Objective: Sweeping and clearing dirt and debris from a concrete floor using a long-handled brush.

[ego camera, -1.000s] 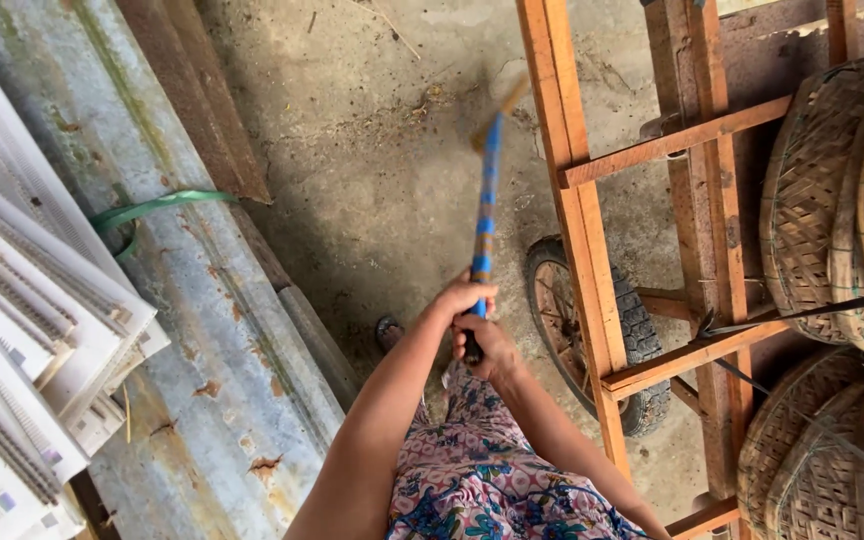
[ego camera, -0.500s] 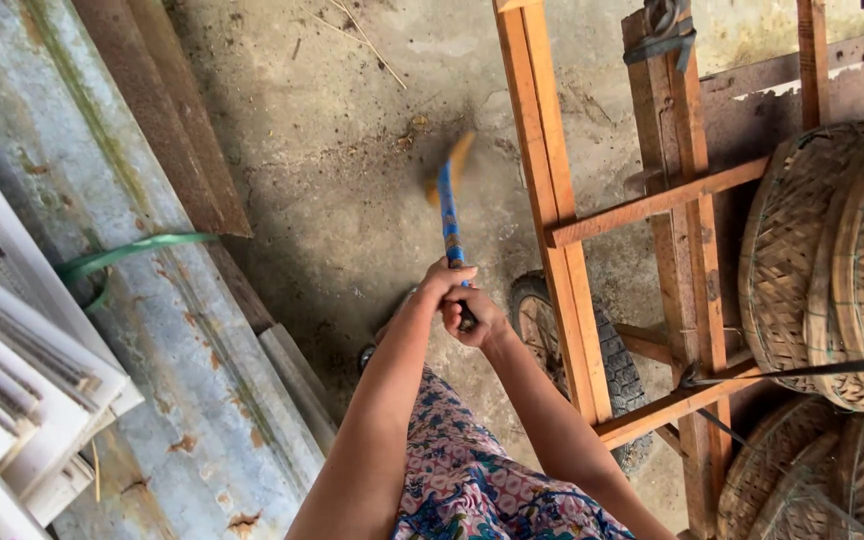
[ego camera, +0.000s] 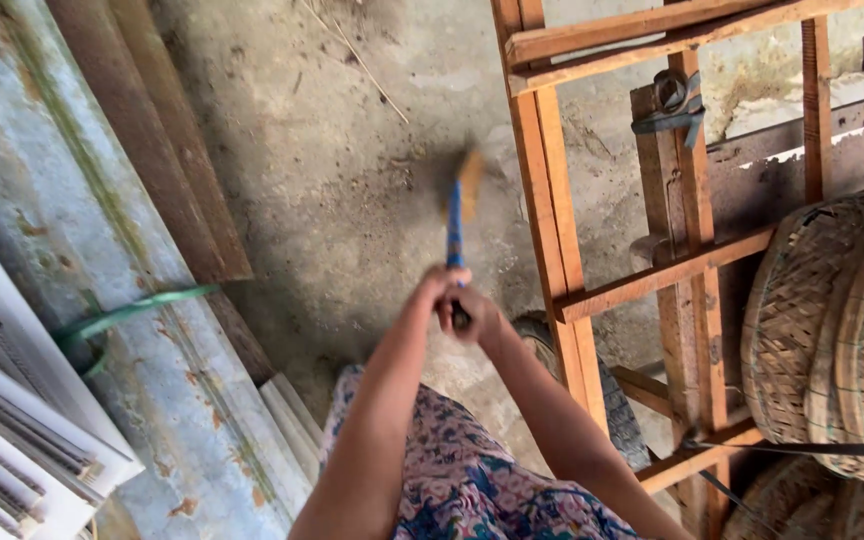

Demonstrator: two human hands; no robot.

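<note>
We've got both hands wrapped round the blue broom handle [ego camera: 454, 235]. Left hand [ego camera: 434, 287] sits higher up the stick, fingers curled shut on it; right hand [ego camera: 474, 318] is just below, touching the left, closed on the handle's dark butt end. The stick runs up & away from our hands over the concrete floor [ego camera: 352, 180], ending in blurred tan bristles [ego camera: 470, 170] near the wooden cart frame [ego camera: 552, 220]. Bristle detail too smeared to read. Cart wheel [ego camera: 612, 400] shows just right of our right forearm, behind the frame. Woven bamboo baskets [ego camera: 832, 330] are stacked in the cart at right. Left side: corrugated metal sheet [ego camera: 102, 300] w/ a green strap [ego camera: 122, 315] across it.
</note>
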